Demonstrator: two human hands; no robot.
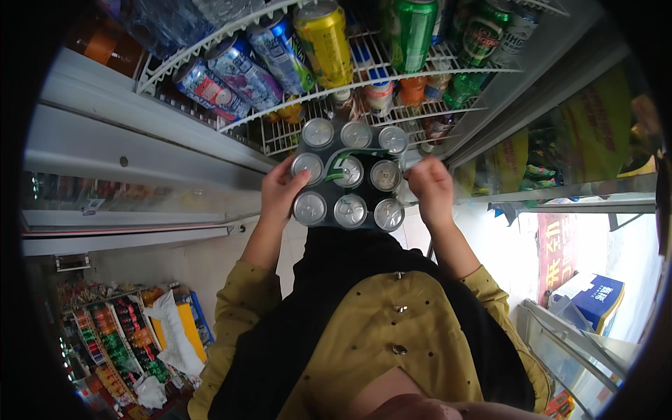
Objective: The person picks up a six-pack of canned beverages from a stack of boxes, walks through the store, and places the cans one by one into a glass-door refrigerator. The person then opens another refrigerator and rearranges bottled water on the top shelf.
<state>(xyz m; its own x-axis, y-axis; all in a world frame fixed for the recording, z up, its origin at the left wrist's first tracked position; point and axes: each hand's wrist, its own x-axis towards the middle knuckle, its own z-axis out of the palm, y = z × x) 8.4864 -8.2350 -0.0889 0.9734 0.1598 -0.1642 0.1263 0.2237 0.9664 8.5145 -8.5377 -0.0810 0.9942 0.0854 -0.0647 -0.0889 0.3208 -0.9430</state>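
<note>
Cans (349, 210) with round silvery lids, nine in all, are bound three by three under glossy, creased film (361, 190) printed with green and pale marks. The block is held in mid-scene, lids up, just in front of the wire shelves. Its left side is gripped by the left hand (283, 187): the thumb is pressed on the rim of a middle can, while the fingers are wrapped around the side, partly out of sight. At the far right side, the fingers of the right hand (428, 183) are curled in tightly, close against the block; whether film is pinched there cannot be told.

Beyond, white-coated wire shelving (455, 72) is stocked with smooth metal cylinders, among them a yellow can (323, 45), a green can (413, 35) and slimmer blue cans (248, 73). Plastic bottles (379, 96) are seen lower down, through the wires. Olive cloth sleeves (245, 301), speckled with dark dots, are pushed up. On the near left, a rack (115, 343) is filled with colourful packaged goods.
</note>
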